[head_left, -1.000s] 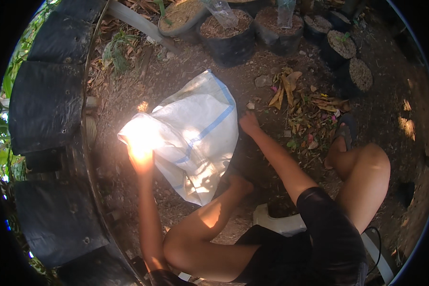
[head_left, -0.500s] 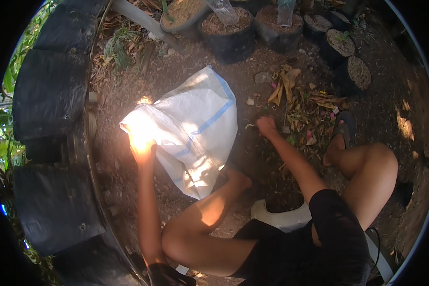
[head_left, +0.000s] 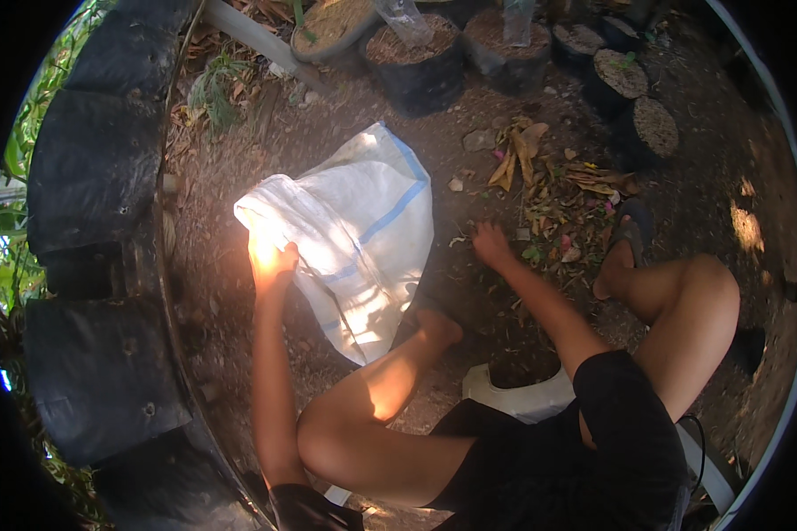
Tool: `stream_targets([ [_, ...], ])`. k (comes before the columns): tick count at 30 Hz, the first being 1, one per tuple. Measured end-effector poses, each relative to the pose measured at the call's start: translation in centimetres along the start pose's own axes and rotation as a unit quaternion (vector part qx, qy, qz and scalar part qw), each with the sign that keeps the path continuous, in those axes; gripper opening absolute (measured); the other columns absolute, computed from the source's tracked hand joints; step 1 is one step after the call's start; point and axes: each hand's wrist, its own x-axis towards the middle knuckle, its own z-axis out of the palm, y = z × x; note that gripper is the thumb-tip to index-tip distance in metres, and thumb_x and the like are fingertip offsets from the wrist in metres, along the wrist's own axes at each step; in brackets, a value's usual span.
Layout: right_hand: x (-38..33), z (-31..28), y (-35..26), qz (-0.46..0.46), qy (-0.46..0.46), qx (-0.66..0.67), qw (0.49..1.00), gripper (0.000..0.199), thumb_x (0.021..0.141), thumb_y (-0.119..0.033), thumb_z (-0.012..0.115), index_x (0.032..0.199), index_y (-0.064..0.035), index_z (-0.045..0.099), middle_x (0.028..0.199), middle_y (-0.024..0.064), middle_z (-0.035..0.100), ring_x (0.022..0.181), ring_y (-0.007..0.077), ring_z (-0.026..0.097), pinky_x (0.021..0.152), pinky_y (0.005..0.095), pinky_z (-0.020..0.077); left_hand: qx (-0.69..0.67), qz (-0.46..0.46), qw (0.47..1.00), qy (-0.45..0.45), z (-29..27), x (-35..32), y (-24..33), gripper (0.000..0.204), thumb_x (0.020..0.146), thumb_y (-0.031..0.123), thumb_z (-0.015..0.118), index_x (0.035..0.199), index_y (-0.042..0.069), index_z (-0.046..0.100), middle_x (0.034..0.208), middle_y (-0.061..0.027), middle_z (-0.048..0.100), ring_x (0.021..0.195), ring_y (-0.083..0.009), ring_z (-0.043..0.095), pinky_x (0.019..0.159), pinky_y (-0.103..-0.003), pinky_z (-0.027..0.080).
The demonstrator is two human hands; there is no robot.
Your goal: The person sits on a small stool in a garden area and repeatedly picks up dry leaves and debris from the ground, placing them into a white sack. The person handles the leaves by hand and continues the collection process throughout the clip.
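Nearest, the person sat low on a white plastic stool in black shorts, bare knees bent and spread, one foot by the sack and the other in a dark sandal out to the right. Just beyond the left knee, the left hand was closed on the edge of a white woven sack with blue stripes, fingers curled over the fabric in a bright patch of sun. That sack lay slumped on the bare dirt ground between the legs and the wall of bags on the left, its mouth toward the left hand and its far corner pointing up the frame. Over on the other side, the right hand was stretched out past the sack's right edge, fingers spread loosely and tips down at the soil beside a scatter of dry brown leaves; it gripped nothing that could be made out. Along the left rim curved a row of large black grow bags, with green foliage behind them. Farther off, at the top, stood several black nursery pots filled with soil, and a pale pipe lay slanted beside them
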Motion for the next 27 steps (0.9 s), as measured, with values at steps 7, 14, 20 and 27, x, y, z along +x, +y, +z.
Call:
stream_targets([
  [7,-1.6,1.2,0.3,0.008,0.006,0.014,1.000,0.014,0.070,-0.009,0.053,0.078,-0.0049,0.064,0.090,0.0108,0.057,0.090,0.0268,0.054,0.075,0.0371,0.0451,0.004,0.142,0.990,0.019,0.5,1.1,3.6,0.084,0.062,-0.002,0.052,0.135,0.000,0.011,0.115,-0.0280,0.045,0.107,-0.0383,0.047,0.091,-0.037,0.037],
  [14,-4.9,0.2,2.4,0.146,0.013,0.179,0.973,0.010,0.072,-0.011,0.057,0.076,-0.0056,0.064,0.086,0.0142,0.060,0.082,0.0263,0.059,0.068,0.0375,0.0472,-0.053,0.218,0.964,0.143,-2.6,2.7,13.1,0.089,0.058,0.001,0.061,0.133,-0.006,0.014,0.124,-0.0283,0.039,0.116,-0.0353,0.040,0.098,-0.034,0.030],
  [20,-9.9,-5.8,6.5,0.258,0.210,0.315,0.889,0.016,0.071,-0.018,0.063,0.074,-0.0015,0.063,0.065,0.0157,0.059,0.064,0.0263,0.060,0.062,0.0350,0.0457,-0.122,0.227,0.932,0.254,-2.2,2.3,15.8,0.091,0.061,0.007,0.063,0.133,-0.007,0.009,0.120,-0.0246,0.040,0.112,-0.0317,0.041,0.099,-0.033,0.028],
  [27,-11.1,-17.9,7.3,0.187,0.361,0.498,0.766,0.017,0.072,-0.015,0.067,0.079,-0.0002,0.063,0.066,0.0046,0.060,0.059,0.0124,0.055,0.057,0.0281,0.0436,-0.272,0.307,0.830,0.378,-2.8,6.6,13.8,0.064,0.072,0.016,0.062,0.124,0.001,0.026,0.088,-0.0118,0.050,0.081,-0.0217,0.051,0.077,-0.037,0.044],
])
